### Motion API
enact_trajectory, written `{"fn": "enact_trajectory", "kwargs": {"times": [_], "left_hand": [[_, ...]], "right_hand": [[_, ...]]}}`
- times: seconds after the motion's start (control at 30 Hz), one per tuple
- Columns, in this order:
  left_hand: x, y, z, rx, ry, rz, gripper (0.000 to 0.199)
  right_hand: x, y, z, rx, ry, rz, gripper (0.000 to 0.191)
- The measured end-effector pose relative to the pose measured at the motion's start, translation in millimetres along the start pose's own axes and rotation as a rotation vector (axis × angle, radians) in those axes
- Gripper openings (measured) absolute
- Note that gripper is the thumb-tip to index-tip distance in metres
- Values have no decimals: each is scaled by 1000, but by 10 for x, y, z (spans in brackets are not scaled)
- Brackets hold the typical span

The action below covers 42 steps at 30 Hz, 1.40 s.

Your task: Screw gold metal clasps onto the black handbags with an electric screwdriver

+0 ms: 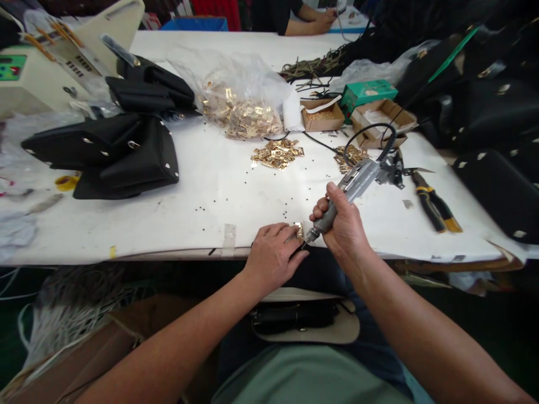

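Observation:
In my right hand is a grey electric screwdriver, gripped around its body and tilted. Its tip points down to the left, at a small gold metal fitting by the table's front edge. My left hand is closed at that fitting, fingers and thumb around its near side. What lies under the left fingers is mostly hidden; something dark shows there. A black and cream bag rests on my lap below. Beyond the hands lies a pile of gold fittings, with a smaller pile behind the screwdriver.
Black bags lie at left, more black bags at right. Pliers sit right of the screwdriver. A plastic bag of gold fittings, a small carton and a green box stand behind. Another person's arms show across the table.

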<state>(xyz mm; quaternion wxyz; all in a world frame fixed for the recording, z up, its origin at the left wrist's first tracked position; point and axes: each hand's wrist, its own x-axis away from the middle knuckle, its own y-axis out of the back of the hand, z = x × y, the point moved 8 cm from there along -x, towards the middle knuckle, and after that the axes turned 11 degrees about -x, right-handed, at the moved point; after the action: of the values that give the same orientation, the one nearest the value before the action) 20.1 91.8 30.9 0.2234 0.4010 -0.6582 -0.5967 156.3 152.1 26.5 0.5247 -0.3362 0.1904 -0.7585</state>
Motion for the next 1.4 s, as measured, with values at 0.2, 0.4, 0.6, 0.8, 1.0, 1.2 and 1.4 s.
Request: {"fn": "enact_trajectory", "kwargs": {"times": [0.2,0.4,0.6,0.8,1.0,1.2,1.4], "left_hand": [[-2,1,4,4,3,-6,27],[-1,2,10,9,3,-12,24],[0,-16,18,7,4,-6,25],[3,-32,26,4,11,-6,24],[-2,-30,22,-6,8,-5,24],[0,-33,22,-1,4,-4,24],[-2,-33,26,-7,8,-8,23]], "right_hand": [[5,0,-60,-6,1,-18,43],[17,-17,-61,10,5,-15,43],[32,-22,-34,30,41,-9,43],[72,-27,11,40,84,-8,40],[77,-25,37,26,99,-14,40],[90,-6,0,3,93,-14,39],[95,4,1,0,99,-13,40]]}}
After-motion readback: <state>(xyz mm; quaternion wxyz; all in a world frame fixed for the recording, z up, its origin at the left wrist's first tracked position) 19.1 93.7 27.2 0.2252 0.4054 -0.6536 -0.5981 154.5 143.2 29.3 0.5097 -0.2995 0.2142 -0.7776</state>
